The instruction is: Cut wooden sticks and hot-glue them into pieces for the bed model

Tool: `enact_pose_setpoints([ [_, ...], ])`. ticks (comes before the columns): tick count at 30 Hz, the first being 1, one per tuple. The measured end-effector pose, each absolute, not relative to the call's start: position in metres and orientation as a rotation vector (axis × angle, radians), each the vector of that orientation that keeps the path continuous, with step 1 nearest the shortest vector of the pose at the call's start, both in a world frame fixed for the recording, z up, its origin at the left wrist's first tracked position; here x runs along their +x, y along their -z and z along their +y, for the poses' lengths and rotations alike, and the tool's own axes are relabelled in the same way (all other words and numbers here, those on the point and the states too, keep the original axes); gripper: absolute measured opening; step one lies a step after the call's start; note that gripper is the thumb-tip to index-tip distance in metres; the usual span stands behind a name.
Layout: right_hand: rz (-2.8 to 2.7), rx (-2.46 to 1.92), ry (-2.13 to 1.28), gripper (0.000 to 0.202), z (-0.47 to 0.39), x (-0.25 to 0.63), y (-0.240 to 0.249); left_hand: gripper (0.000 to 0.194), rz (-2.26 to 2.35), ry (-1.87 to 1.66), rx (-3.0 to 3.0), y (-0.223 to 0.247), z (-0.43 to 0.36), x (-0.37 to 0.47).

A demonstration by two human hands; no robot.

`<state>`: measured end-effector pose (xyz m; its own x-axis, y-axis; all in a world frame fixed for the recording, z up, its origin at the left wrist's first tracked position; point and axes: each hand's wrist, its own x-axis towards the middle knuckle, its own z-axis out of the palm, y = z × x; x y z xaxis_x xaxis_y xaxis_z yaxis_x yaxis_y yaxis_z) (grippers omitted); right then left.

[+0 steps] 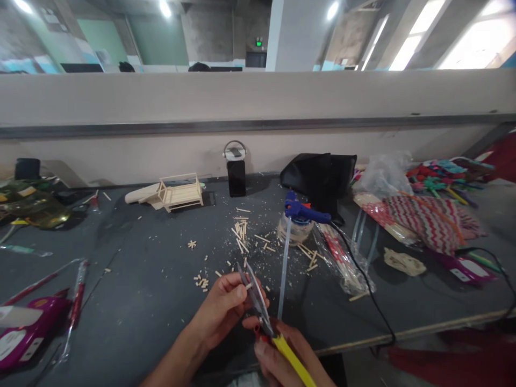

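My left hand (226, 306) pinches a small wooden stick (249, 286) between thumb and fingers, just at the cutting blades. My right hand (278, 355) grips a pair of yellow-handled shears (288, 352), whose blades point up and away from me, slightly apart around the stick. Beyond my hands lies a loose pile of thin wooden sticks (241, 231). Short cut pieces (201, 281) are scattered to the left of my left hand. A small cluster of pieces in a star shape (192, 244) sits farther left.
A little wooden stick model (181, 192) stands at the back left, beside a phone (236, 178) propped upright. Right of my hands, a blue glue gun (304, 209) rests on a clear jar (294, 231). Its black cord (363, 274) runs to the table's front edge. Packaged sticks (342, 258) lie nearby.
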<state>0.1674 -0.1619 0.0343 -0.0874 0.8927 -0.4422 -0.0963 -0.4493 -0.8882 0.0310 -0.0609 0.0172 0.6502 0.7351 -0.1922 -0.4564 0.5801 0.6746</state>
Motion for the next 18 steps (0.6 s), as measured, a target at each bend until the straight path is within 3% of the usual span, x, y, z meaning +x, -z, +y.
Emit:
enact_pose_setpoints([
  [5,-1.085,-1.369,-1.59,0.07,-0.157,0.167,-0.027,0.031,0.491,-0.713,0.628,-0.02,-0.063,0.032],
  [12,-1.413,-1.4,-1.291,0.014,-0.152,0.168,-0.029,0.031,0.346,-0.712,0.656,-0.015,-0.066,0.029],
  [18,-1.665,-1.408,-0.97,0.022,-0.157,0.168,-0.013,0.03,0.21,-0.724,0.708,-0.016,-0.066,0.026],
])
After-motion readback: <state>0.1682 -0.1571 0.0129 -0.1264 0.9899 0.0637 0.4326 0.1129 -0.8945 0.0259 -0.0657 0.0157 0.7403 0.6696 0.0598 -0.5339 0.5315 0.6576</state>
